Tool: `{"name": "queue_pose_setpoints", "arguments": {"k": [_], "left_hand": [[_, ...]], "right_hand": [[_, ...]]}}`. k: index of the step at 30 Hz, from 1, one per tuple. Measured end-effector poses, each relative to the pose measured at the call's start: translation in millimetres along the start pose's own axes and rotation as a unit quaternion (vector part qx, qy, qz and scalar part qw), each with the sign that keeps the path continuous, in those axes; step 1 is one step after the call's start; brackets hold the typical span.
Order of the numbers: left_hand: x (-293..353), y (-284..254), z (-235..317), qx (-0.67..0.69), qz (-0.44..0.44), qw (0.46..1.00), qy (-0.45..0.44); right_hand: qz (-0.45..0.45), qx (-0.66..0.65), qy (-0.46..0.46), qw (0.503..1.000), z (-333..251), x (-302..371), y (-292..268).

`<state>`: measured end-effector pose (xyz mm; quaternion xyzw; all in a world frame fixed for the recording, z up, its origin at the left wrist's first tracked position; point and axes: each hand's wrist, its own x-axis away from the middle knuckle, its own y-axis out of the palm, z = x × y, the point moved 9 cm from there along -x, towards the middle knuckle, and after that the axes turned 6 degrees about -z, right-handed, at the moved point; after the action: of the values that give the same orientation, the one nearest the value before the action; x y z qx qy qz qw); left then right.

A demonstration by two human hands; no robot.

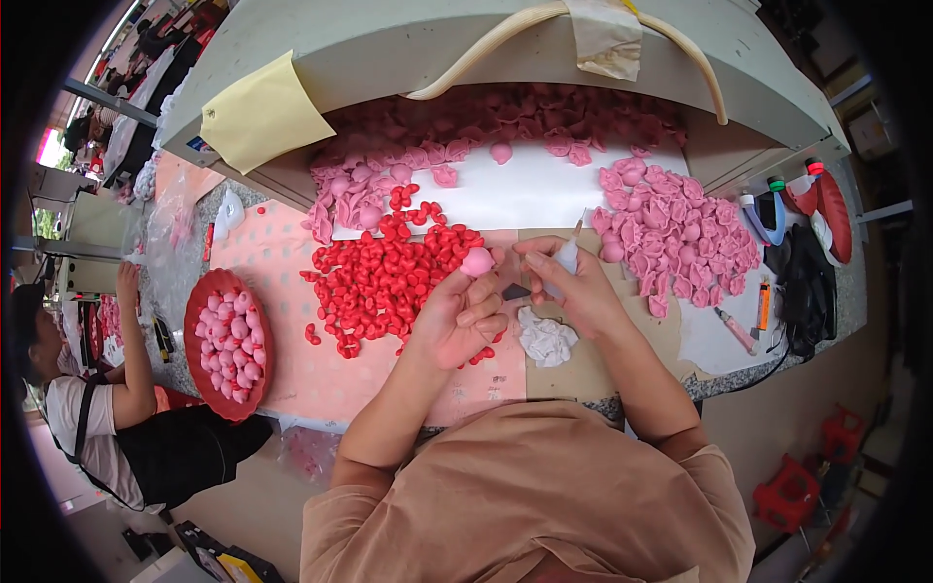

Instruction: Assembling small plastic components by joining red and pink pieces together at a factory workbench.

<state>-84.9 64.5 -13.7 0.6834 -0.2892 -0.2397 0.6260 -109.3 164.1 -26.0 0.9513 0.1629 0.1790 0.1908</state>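
Between the fingertips of my left hand (461, 319) is a small round pink piece (476, 261), held over the middle of the table. My right hand (580, 296) is closed round a small translucent squeeze bottle (562, 264), its thin needle tip pointing up and away from me. The two hands are close together, and the fingers of the right hand partly cover the bottle. A heap of glossy red curved pieces (384, 282) lies just left of my left hand. Below the right hand sits a crumpled white tissue (546, 337).
Pink petal-like pieces (680, 238) are piled at right and inside a grey hood (389, 58). A red bowl (265, 374) of pink balls with red parts stands at left. Glue bottles (773, 209) and a black cloth-like bundle (807, 291) lie far right. Another person (97, 398) works at left.
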Motion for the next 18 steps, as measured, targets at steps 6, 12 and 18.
{"name": "queue_pose_setpoints", "arguments": {"k": [6,12,18], "left_hand": [[3,18,34,-0.597,0.172,0.772,0.133],[2,20,32,-0.719,0.149,0.663,0.144],[-1,28,22,-0.607,0.106,0.767,0.18]], "right_hand": [[-0.004,-0.018,-0.009,1.0,-3,2,0],[-0.028,0.069,-0.046,0.996,-12,4,8],[-0.026,-0.057,0.011,0.998,1,5,6]]}}
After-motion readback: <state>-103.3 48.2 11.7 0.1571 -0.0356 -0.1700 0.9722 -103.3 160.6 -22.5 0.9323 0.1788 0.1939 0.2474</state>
